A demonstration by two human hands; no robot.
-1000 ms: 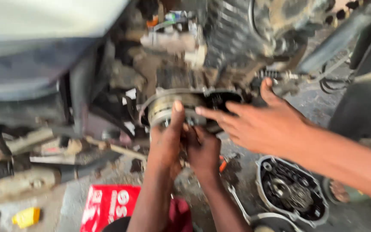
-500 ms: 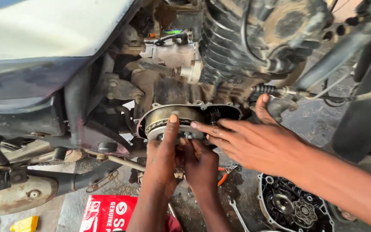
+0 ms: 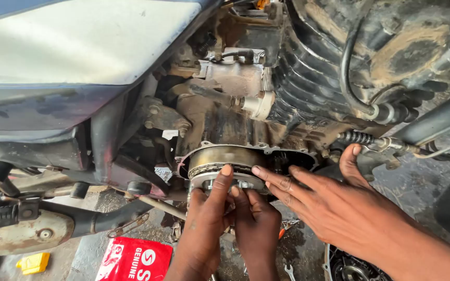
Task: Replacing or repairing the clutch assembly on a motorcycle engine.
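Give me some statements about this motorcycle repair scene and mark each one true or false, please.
1. The left hand and the right hand both touch the round metal drum on the engine. True.
2. A co-worker's hand reaches in from the left. False: it comes from the right.
3. A red packet lies on the ground. True.
4. The yellow object lies at the lower right. False: it lies at the lower left.
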